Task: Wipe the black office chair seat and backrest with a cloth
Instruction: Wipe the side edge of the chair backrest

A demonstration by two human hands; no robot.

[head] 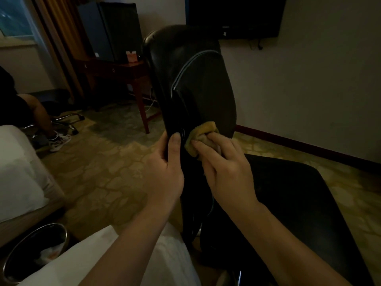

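Backrest [198, 83] wiping underway: my right hand [224, 168] presses the bunched cloth [203, 134] low on it, left hand [165, 172] clamped on its edge. Seat [288, 199] below right hand, probably still unwiped.

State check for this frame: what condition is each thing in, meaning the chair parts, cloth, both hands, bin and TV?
backrest: upright, gripped at its edge.
seat: no hand on it.
cloth: bunched, pressed on the backrest.
left hand: grips the backrest edge.
right hand: holds the cloth against the backrest.
bin: open, something pale inside.
TV: screen dark.
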